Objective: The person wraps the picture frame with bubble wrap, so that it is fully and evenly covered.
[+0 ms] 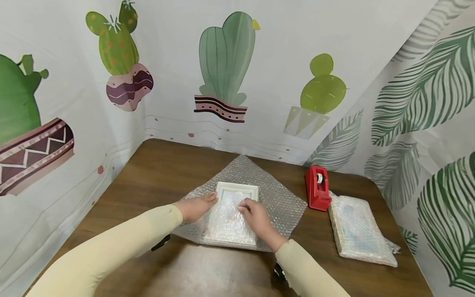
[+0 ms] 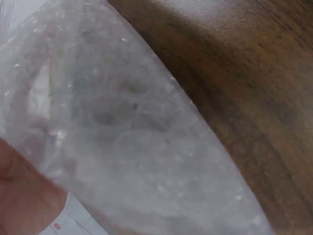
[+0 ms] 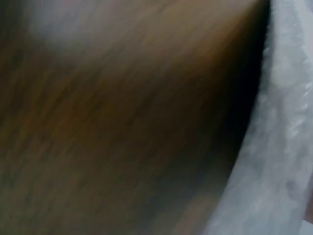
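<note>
A white picture frame (image 1: 237, 186) lies on a diamond-laid sheet of bubble wrap (image 1: 280, 196), its near part covered by a folded-over flap. My right hand (image 1: 257, 218) is over the frame, thumb and fingertips pinching the tip of that flap. At the frame's left edge, my left hand (image 1: 196, 207) rests with fairly straight fingers on the wrap. The left wrist view is mostly filled by the raised bubble wrap (image 2: 146, 147), with part of the left hand (image 2: 29, 205) at lower left. In the right wrist view, bubble wrap (image 3: 279, 147) runs along the right side.
A red tape dispenser (image 1: 318, 189) stands right of the sheet. Beyond it lies a flat package (image 1: 360, 227) wrapped in bubble wrap, near the right edge of the wooden table (image 1: 148, 177). A cactus-printed cloth (image 1: 274, 82) hangs behind the table.
</note>
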{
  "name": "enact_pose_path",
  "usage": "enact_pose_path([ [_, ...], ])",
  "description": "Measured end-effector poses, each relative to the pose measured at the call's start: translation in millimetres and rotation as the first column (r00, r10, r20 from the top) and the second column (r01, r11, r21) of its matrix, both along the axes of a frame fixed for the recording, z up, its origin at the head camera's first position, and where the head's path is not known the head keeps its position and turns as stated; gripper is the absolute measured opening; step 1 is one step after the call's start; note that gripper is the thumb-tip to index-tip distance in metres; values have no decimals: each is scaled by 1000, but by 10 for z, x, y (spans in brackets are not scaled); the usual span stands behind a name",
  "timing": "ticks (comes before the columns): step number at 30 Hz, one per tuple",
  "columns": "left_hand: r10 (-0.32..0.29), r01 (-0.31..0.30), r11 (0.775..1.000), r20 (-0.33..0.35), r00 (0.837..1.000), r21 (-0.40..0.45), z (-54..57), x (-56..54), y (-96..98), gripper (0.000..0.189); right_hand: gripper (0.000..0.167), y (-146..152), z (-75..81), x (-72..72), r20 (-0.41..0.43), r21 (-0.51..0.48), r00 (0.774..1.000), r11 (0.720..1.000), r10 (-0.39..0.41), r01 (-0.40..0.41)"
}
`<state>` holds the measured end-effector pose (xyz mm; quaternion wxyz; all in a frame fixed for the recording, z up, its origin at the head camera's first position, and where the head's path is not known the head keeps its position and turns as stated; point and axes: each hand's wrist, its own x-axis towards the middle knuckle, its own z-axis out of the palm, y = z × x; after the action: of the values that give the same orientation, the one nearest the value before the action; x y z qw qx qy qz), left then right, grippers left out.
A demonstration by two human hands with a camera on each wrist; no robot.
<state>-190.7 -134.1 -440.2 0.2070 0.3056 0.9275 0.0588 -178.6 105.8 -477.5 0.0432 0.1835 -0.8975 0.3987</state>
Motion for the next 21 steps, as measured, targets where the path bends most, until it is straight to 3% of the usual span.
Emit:
enact_pose_path([
  [5,-7,8,1000,-6,1000,12,34,-3,-20,49,9,6,-64,-45,3,27,1000,1000,-12,11],
  [15,-29,32,995,-29,999,99,0,-16,-74,47,13,-111,-122,-97,-37,236,996,968,-82,89],
  [18,-21,22,995,-3,1000,100,-17,-33,-60,48,16,-134,-131,-100,-17,283,995,954,-98,98],
  [21,24,-36,992,93,995,124,-11,-77,-37,56,21,-147,-130,-103,27,312,991,943,-129,114],
])
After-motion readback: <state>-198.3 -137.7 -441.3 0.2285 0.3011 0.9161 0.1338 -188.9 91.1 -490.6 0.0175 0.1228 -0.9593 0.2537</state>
